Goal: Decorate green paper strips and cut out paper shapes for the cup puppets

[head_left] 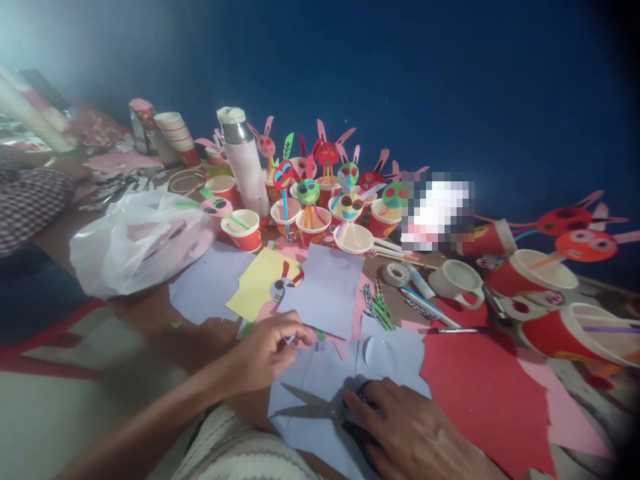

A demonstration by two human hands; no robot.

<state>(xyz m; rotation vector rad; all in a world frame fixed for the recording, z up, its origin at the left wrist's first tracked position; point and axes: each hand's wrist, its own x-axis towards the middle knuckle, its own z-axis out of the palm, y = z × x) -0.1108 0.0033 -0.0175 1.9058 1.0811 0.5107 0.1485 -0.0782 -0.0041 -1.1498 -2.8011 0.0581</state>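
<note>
My right hand (400, 420) rests low over blue paper, its fingers around the black handles of the scissors (320, 408). The scissor blades are spread and point left. My left hand (275, 347) is closed in a pinch above the sheets, with a small pale paper scrap (290, 339) partly visible at its fingers. Beneath both hands lies a light blue sheet (310, 433), and a small round blue cutout (379, 351) sits beyond my right hand. Just past my left hand are another blue sheet (333, 290) and a yellow sheet (255, 283).
Paper cups (243, 231) with coloured paper faces on sticks crowd the back, around a tall bottle (245, 160). A plastic bag (140, 247) bulges at left, near another person's sleeve (35, 207). Red paper (485, 393), a white mug (456, 283) and a tape roll (396, 274) lie right.
</note>
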